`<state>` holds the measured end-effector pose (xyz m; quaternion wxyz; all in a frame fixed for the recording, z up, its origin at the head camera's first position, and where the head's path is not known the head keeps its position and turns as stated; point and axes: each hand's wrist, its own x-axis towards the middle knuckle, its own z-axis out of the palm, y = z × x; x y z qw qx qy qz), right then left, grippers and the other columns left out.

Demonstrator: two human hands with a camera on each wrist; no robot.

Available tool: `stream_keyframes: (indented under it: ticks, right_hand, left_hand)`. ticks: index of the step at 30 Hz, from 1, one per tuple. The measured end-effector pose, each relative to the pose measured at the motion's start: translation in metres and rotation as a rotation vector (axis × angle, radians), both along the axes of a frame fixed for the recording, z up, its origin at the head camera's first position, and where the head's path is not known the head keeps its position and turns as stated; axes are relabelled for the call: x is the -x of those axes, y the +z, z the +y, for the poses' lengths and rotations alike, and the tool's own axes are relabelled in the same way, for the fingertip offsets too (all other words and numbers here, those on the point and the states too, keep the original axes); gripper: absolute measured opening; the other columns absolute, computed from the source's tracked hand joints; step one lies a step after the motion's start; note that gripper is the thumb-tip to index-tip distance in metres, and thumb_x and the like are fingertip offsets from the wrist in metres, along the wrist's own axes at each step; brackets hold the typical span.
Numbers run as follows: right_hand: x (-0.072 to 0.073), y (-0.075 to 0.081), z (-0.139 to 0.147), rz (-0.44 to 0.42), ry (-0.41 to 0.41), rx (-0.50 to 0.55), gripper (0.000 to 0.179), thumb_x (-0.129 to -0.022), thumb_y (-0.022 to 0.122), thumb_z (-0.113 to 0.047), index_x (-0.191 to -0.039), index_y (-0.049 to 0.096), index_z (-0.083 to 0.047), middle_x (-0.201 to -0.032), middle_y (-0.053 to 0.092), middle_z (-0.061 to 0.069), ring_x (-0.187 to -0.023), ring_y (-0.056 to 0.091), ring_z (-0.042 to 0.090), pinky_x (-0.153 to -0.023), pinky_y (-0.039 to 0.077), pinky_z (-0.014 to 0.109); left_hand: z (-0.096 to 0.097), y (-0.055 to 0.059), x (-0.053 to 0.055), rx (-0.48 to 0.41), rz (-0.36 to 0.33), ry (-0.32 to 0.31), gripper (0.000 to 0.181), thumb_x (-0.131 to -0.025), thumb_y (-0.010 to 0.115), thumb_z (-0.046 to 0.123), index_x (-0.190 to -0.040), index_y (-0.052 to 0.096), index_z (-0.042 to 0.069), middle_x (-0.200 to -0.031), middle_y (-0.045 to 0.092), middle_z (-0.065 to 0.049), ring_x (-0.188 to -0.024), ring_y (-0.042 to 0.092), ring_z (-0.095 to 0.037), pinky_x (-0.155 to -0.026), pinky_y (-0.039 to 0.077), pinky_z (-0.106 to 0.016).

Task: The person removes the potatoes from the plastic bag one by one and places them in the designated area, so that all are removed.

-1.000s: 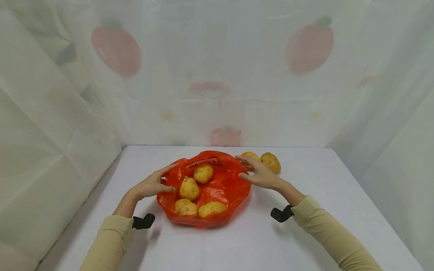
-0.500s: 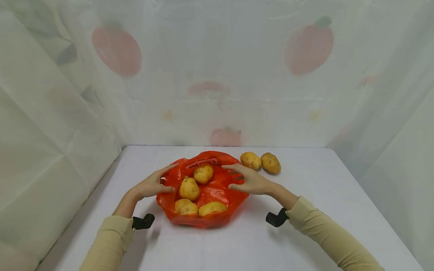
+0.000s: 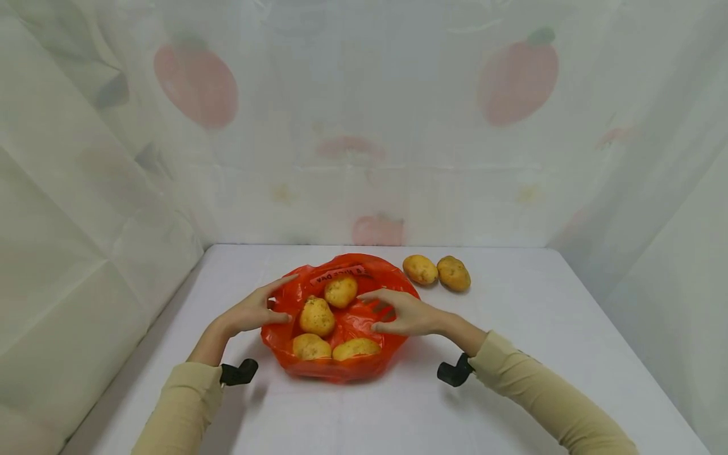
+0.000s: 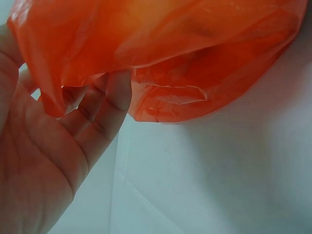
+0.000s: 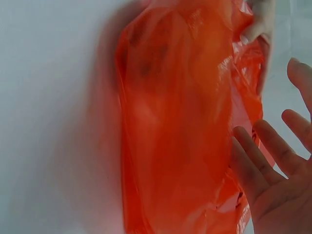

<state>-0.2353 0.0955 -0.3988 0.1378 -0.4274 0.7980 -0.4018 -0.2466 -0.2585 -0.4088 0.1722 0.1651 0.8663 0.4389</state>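
Observation:
A red plastic bag (image 3: 358, 322) lies with its mouth spread wide, and several potatoes (image 3: 316, 316) show inside it. My left hand (image 3: 253, 311) holds the bag's left edge; in the left wrist view the film hangs between the thumb side and the curled fingers (image 4: 105, 109). Over the right part of the bag is my right hand (image 3: 406, 314), fingers spread and nothing in its grasp. The right wrist view shows its parted fingers (image 5: 275, 146) beside the bag's side wall (image 5: 180, 117).
Two potatoes, one paler (image 3: 420, 270) and one browner (image 3: 454, 273), lie side by side behind the bag to the right. A white cloth covers the table (image 3: 512, 354). A pale curtain (image 3: 364, 126) with fruit prints hangs at the back and sides.
My right hand has moved left and toward me, from the bag's right rim to over its opening, uncovering the two loose potatoes. The left hand stays at the left edge.

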Motion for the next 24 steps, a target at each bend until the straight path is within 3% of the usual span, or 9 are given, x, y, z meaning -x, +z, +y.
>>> stream_keyframes:
  ticks: [2, 9, 16, 24]
  right_hand:
    - [0.005, -0.01, -0.001, -0.011, 0.021, -0.011, 0.055, -0.085, 0.067, -0.023, -0.135, 0.043, -0.018, -0.131, 0.049, 0.004, -0.11, 0.056, 0.027, -0.088, 0.049, 0.04]
    - [0.003, -0.015, -0.008, -0.021, 0.087, -0.046, 0.055, -0.087, 0.064, -0.019, -0.135, 0.041, -0.006, -0.133, 0.047, 0.014, -0.111, 0.056, 0.032, -0.089, 0.049, 0.039]
    - [0.002, -0.021, -0.012, -0.033, 0.083, -0.111, 0.054, -0.086, 0.065, -0.024, -0.134, 0.044, -0.013, -0.134, 0.047, 0.009, -0.112, 0.056, 0.026, -0.091, 0.047, 0.028]
    - [-0.001, -0.027, -0.015, 0.022, 0.116, -0.191, 0.056, -0.087, 0.063, -0.028, -0.135, 0.043, -0.009, -0.134, 0.048, 0.008, -0.114, 0.054, 0.022, -0.093, 0.045, 0.028]
  left_hand:
    - [0.0, 0.0, -0.001, 0.001, -0.005, 0.002, 0.079, -0.08, 0.07, 0.019, -0.144, 0.026, 0.033, -0.144, 0.031, -0.013, -0.108, 0.053, -0.033, -0.079, 0.052, -0.038]
    - [-0.001, -0.001, 0.001, 0.0, -0.003, 0.006, 0.079, -0.08, 0.071, 0.02, -0.144, 0.027, 0.033, -0.143, 0.032, -0.014, -0.108, 0.054, -0.032, -0.08, 0.052, -0.037]
    - [0.0, -0.001, 0.001, 0.006, 0.0, 0.003, 0.079, -0.08, 0.071, 0.02, -0.144, 0.027, 0.034, -0.143, 0.032, -0.013, -0.108, 0.053, -0.032, -0.079, 0.052, -0.037]
    - [0.001, -0.001, 0.001, 0.014, 0.008, 0.0, 0.078, -0.08, 0.07, 0.02, -0.144, 0.027, 0.033, -0.144, 0.032, -0.013, -0.108, 0.053, -0.032, -0.08, 0.052, -0.037]
